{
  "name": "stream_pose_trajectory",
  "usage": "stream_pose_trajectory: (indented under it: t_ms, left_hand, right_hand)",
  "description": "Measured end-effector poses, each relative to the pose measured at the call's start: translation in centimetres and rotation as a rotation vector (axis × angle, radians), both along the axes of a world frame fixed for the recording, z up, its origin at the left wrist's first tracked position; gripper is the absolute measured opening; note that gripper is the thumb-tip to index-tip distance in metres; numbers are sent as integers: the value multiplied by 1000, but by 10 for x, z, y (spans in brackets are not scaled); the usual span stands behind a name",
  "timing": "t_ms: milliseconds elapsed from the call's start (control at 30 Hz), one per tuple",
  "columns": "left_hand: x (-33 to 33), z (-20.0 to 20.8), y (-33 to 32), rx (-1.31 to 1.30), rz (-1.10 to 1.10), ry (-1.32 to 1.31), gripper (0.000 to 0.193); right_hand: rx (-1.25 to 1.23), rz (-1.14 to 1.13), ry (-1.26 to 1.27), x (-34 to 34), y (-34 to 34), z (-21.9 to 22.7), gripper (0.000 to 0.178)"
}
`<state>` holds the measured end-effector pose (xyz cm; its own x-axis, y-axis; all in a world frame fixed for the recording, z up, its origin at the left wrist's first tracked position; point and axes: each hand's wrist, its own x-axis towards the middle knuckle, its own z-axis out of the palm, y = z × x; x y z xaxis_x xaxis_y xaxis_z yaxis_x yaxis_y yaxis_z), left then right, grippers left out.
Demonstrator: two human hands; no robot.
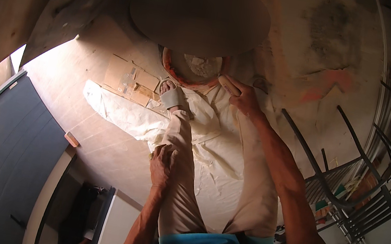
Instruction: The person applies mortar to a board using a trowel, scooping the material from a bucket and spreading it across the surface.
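My right hand [246, 99] is closed round a tan, rounded handle [230, 85], just right of a round reddish-rimmed tub [168, 61]. A pale, powdery or pasty mass [203, 65] shows inside the tub. What the handle belongs to is not clear from here. Lower down, my left hand [162, 164] lies against my left trouser leg with its fingers curled. A small yellowish bit shows at its edge, too small to name. A dark blurred oval covers the upper middle and hides the far part of the tub.
Crumpled pale sheeting [124, 115] and flattened cardboard [130, 80] lie on the floor by my sandalled foot [172, 96]. A dark metal chair [345, 183] stands at the right. To the left are a dark grey door-like panel [8, 158] and a small orange-brown block [71, 139].
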<state>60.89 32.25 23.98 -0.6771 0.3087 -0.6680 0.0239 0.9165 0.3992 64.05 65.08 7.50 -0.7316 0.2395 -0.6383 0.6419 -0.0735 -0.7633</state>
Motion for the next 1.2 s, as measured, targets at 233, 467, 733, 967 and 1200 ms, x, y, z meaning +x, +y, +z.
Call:
stream_pose_trajectory:
  t_ms: [233, 467, 733, 967, 1200]
  left_hand:
    - [-2, 1, -4, 23, 26, 8, 35]
    - [-6, 5, 0, 12, 67, -22, 35]
    - [-6, 4, -2, 26, 43, 2, 34]
    - [-8, 5, 0, 38, 51, 2, 34]
    - [-12, 10, 7, 20, 85, -8, 33]
  right_hand:
    - [61, 64, 0, -2, -6, -10, 65]
    - [173, 136, -23, -5, -6, -18, 68]
    - [234, 138, -22, -9, 3, -17, 69]
    - [307, 177, -34, -18, 19, -8, 70]
    - [381, 234, -79, -30, 26, 1, 67]
